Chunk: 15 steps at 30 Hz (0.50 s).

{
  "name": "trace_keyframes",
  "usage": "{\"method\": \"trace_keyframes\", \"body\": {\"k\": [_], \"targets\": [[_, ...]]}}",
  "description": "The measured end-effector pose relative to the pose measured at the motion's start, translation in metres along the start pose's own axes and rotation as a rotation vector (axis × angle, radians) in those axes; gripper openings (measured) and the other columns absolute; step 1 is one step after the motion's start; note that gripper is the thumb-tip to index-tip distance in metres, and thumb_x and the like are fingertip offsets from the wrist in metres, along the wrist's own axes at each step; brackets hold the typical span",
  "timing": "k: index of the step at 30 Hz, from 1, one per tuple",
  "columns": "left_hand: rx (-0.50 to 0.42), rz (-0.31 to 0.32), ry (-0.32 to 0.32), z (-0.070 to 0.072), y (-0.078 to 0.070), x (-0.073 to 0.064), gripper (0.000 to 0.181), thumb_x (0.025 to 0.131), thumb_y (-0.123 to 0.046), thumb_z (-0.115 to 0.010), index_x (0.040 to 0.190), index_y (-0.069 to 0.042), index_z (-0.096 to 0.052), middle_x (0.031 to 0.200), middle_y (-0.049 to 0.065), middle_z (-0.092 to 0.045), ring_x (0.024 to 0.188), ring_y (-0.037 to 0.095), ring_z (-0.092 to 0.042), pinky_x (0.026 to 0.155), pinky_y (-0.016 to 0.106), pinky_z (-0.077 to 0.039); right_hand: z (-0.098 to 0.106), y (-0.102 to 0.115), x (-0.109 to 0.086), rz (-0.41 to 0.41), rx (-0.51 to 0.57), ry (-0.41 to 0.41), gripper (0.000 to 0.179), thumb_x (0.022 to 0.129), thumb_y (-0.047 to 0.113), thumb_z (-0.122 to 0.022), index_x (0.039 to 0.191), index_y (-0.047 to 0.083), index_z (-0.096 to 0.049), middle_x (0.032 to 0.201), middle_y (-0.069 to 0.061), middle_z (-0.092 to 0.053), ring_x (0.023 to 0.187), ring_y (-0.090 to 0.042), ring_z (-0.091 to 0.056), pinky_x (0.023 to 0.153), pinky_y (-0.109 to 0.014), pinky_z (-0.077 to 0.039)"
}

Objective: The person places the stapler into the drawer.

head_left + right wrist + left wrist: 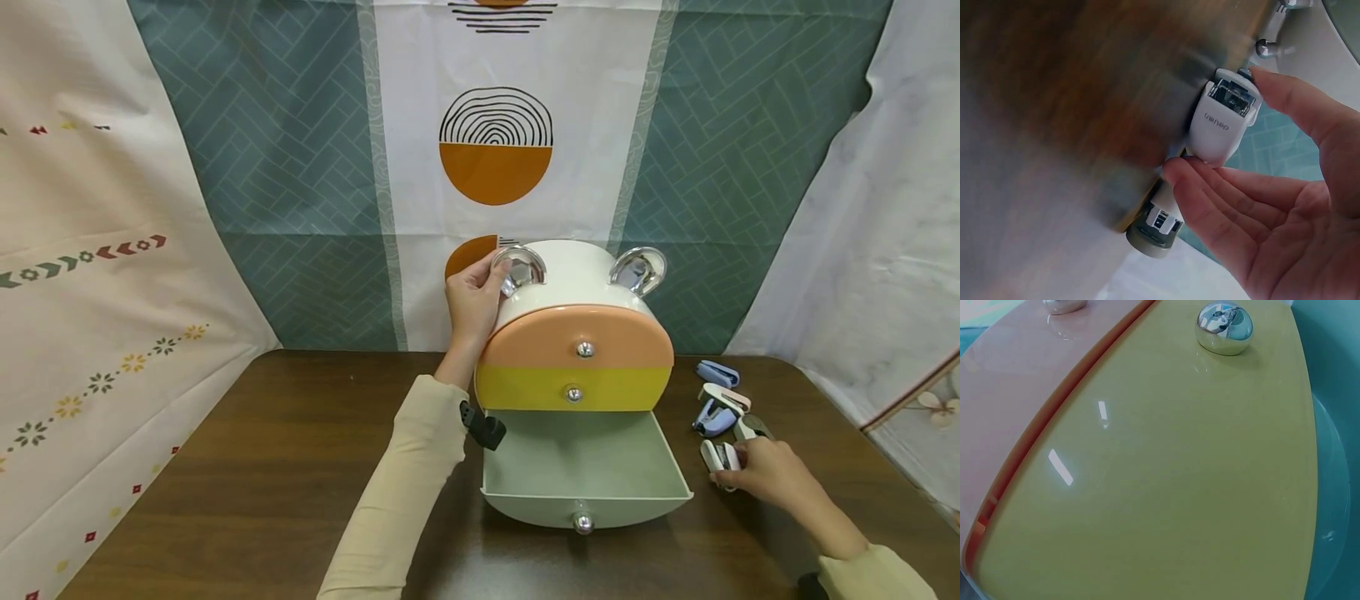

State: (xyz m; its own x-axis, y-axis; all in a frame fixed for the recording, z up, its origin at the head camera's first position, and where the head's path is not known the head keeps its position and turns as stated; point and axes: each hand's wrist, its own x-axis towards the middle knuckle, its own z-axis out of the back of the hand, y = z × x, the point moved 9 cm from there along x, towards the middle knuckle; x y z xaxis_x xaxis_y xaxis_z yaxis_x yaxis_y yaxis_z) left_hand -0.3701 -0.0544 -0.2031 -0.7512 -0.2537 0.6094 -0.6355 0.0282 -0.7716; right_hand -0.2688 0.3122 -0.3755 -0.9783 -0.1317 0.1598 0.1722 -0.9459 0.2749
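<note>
A bear-shaped drawer box (575, 275) has silver ears, an orange drawer on top, a yellow drawer (1166, 456) in the middle and a pale green bottom drawer (588, 454) pulled out. My left hand (474, 304) grips the box's left silver ear (520, 268); that hand is outside the left wrist view. On the right of the table, my right hand (776, 475) pinches a small white stapler (1217, 119) between thumb and fingers. In the right wrist view the thumb (1297, 100) lies against one end of it.
Right of the box lie a blue stapler (717, 372), a white stapler-like piece (726, 395), a blue one (714, 418) and a white and grey-green one (752, 428). The brown wooden table (300, 467) extends left. Patterned cloth (300, 167) hangs behind.
</note>
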Motion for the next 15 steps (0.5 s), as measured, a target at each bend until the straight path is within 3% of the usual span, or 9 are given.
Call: {"method": "trace_keyframes", "body": {"k": [11,15], "targets": [[-0.002,0.008,0.001,-0.0006,0.0015,0.0,0.027,0.082,-0.005,-0.065,0.105,0.009,-0.064,0.1,0.019,-0.065,0.092,0.019,-0.064,0.078,0.024,-0.051,0.0026,-0.0014,0.003,-0.014,-0.022,-0.012,0.028,0.059,0.016,-0.074,0.054,0.013,-0.047,0.05,0.006,-0.039,0.048,-0.013,-0.036,0.044,-0.028,-0.029],[0.0,0.015,0.002,-0.0002,0.0017,0.0001,0.027,0.083,-0.006,-0.065,0.105,0.008,-0.064,0.101,0.018,-0.065,0.093,0.019,-0.064,0.078,0.024,-0.051,0.0085,0.002,0.0018,-0.001,-0.028,-0.028,0.019,0.06,0.014,-0.074,0.059,0.009,-0.056,0.051,0.004,-0.043,0.051,-0.014,-0.038,0.046,-0.029,-0.03]]}}
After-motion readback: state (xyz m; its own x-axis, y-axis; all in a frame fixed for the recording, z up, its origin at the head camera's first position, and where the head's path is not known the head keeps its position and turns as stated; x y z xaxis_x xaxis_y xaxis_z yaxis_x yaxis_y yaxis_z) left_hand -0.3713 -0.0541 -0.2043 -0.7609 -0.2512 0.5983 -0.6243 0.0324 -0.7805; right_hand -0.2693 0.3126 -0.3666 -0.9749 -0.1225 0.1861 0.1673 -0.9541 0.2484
